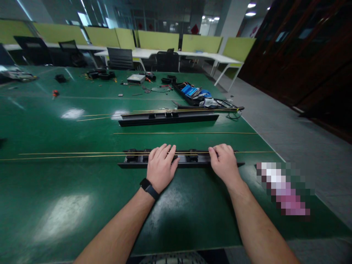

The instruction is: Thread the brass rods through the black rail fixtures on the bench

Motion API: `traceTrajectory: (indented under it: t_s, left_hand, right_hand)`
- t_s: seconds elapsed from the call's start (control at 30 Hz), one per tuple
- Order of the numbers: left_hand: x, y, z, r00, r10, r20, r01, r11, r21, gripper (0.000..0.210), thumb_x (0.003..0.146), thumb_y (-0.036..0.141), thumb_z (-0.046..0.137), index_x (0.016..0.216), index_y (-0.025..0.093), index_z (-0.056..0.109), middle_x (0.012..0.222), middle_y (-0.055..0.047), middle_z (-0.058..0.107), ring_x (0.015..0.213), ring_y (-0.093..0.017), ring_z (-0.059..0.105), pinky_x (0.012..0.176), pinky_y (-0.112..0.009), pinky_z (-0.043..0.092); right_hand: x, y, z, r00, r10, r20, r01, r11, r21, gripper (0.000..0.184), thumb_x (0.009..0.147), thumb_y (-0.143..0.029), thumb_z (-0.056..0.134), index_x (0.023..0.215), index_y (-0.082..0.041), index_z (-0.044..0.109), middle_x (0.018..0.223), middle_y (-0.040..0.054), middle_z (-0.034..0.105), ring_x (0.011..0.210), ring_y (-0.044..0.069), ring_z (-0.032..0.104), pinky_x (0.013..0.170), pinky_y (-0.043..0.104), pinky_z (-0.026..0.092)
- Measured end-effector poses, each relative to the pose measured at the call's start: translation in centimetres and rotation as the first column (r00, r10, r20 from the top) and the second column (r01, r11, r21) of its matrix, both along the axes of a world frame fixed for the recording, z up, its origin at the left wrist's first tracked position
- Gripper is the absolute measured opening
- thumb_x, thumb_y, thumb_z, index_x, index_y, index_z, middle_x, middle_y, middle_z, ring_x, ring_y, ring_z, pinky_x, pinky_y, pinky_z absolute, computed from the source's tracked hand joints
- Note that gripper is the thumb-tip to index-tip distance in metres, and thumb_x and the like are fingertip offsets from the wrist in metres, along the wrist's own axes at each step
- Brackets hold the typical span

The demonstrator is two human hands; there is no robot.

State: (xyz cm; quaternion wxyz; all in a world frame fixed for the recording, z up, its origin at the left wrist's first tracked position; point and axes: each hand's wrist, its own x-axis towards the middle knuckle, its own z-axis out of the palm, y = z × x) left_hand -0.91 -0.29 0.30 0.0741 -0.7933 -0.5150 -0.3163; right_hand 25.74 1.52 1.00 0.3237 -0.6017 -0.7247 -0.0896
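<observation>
A long black channel-shaped rail [196, 165] lies crosswise in front of me, with dark blocks [132, 155] set inside it. Thin gold-coloured rods [71, 154] run along the rail and stick out far past its left end; one reaches beyond the right end. My left hand [161, 167], with a dark watch on the wrist, rests over the rail's middle, fingers stretched out across the rods. Toward the right end, my right hand [224, 163] is closed, thumb and fingers pinched at a rod along the rail's far edge. Its fingertips partly hide the rod.
Another gold rod [187, 133] lies beyond the rail, then a second black rail [169, 119] with several rods on it. Farther back are a blue-and-black bundle [192, 91], a silver box [136, 79] and an orange item [55, 93]. A blurred patch covers something at right.
</observation>
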Motion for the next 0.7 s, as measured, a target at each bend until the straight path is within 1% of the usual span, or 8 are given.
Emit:
traceTrajectory:
  t_s: [0.2,0.4,0.57,0.7]
  left_hand:
    - [-0.02,-0.04,0.13,1.000,0.003,-0.003,-0.003,1.000,0.009,0.042,0.103,0.039,0.053,0.139,0.020,0.060,0.135,-0.012,0.069,0.134,-0.029,0.058,0.114,-0.049,0.037]
    - [-0.05,-0.08,0.13,1.000,0.005,0.002,-0.005,1.000,0.013,0.041,0.102,0.039,0.052,0.138,0.021,0.061,0.135,-0.012,0.069,0.134,-0.029,0.058,0.114,-0.048,0.037]
    - [-0.02,-0.09,0.16,1.000,-0.008,0.013,0.008,1.000,0.015,0.042,0.101,0.037,0.054,0.140,0.022,0.060,0.135,-0.012,0.069,0.134,-0.029,0.058,0.115,-0.050,0.038]
    - [0.01,-0.10,0.18,1.000,-0.006,0.013,0.006,1.000,0.007,0.043,0.101,0.036,0.054,0.141,0.022,0.060,0.135,-0.012,0.069,0.134,-0.029,0.058,0.115,-0.051,0.038]
  right_hand:
    - [0.06,0.06,0.04,1.000,-0.016,-0.001,0.016,1.000,-0.002,0.032,0.102,-0.037,0.048,0.074,-0.023,0.056,0.082,0.0079,0.060,0.085,0.025,0.051,0.082,0.041,0.042]
    - [-0.50,-0.21,0.34,0.995,0.049,-0.082,-0.050,0.999,-0.014,0.024,0.102,-0.036,0.048,0.084,-0.023,0.058,0.087,0.0071,0.064,0.088,0.024,0.055,0.083,0.039,0.042]
    - [-0.66,-0.12,0.26,0.998,0.057,-0.041,-0.057,0.998,-0.013,0.028,0.103,-0.039,0.049,0.082,-0.024,0.057,0.084,0.0070,0.062,0.086,0.024,0.053,0.081,0.039,0.042]
    - [-0.03,0.21,-0.12,1.000,0.008,-0.007,-0.008,1.000,-0.015,0.034,0.105,-0.040,0.044,0.078,-0.024,0.055,0.084,0.0074,0.059,0.086,0.024,0.052,0.083,0.040,0.041]
